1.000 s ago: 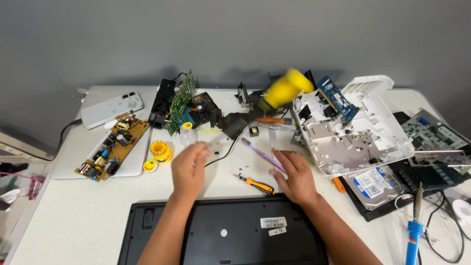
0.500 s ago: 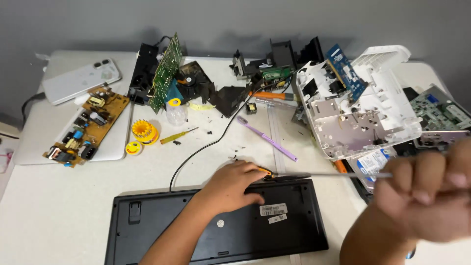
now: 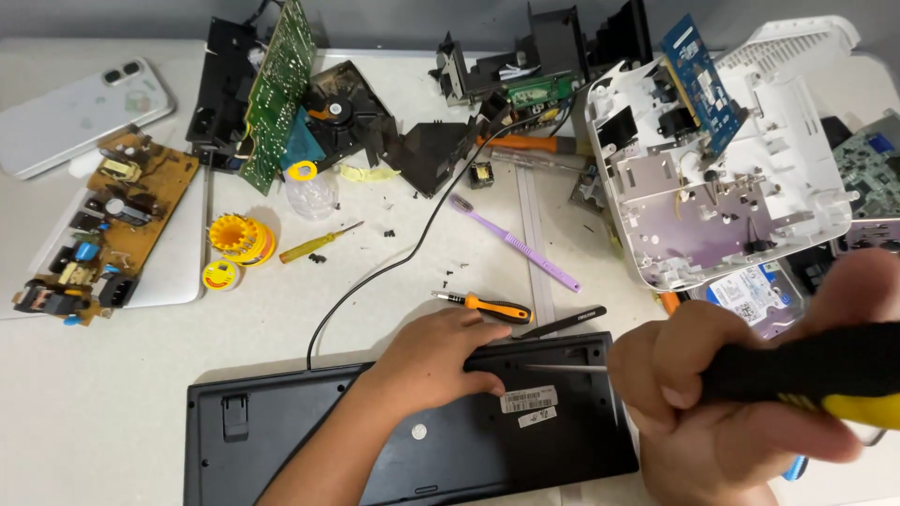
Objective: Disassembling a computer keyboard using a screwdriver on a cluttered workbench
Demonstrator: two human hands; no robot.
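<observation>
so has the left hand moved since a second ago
Yes. The left hand came toward the person, from the bare table by the yellow solder spool onto the upturned black keyboard.

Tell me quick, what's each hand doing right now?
Left hand: open, palm down, pressing on the upturned black keyboard.
Right hand: closed on the black and yellow screwdriver.

right hand (image 3: 741, 394) blurred, cut off; its screwdriver (image 3: 806, 365) handle partly hidden.

Keyboard (image 3: 375, 440) underside: matt black plastic. Screwdriver (image 3: 806, 365): glossy black-yellow plastic handle, bare metal shaft. Desk (image 3: 122, 394): smooth matt off-white. Toothbrush (image 3: 516, 244): purple plastic.
</observation>
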